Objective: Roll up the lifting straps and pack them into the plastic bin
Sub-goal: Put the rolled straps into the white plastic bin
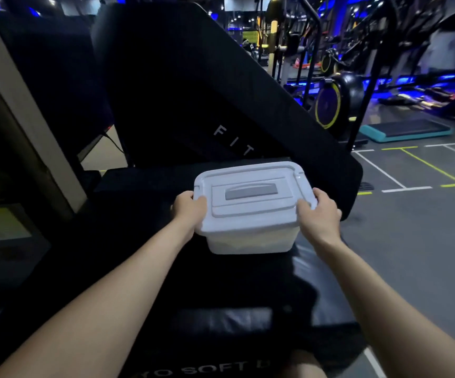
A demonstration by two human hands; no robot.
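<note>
Nearest: black padded box (221, 323), matte vinyl-type cover, soft edges, partial white lettering at front edge. Both forearms reach fwd over it.

Left hand (189, 210) grips left end of the plastic bin (248, 241), thumb on top of lid (251, 195), fingers curled under the rim. Right hand (320, 214) grips right end likewise. Hands well apart, one per end, both clamped on the bin.

Bin: sits on, or is held just above, the box top; contact not confirmable. White semi-translucent plastic, rectangular, rounded corners, smooth glossy finish. Lid on, stepped profile, grey recessed handle (251, 190) at centre.

Task status: no lifting straps visible anywhere outside the bin. Faint yellowish tone through the bin wall; contents can't be identified. Judgement: rolling and packing appear complete, lid fitted; only seating the lid or setting the bin down likely remains. Can't verify strap count or roll quality.

Behind: large black pad (193, 91) leaning upright, smooth, white letters. Beyond, right: grey floor (412, 241) w/ white and yellow tape lines, teal step platform (406, 130), exercise machines (330, 102) under blue lighting.
</note>
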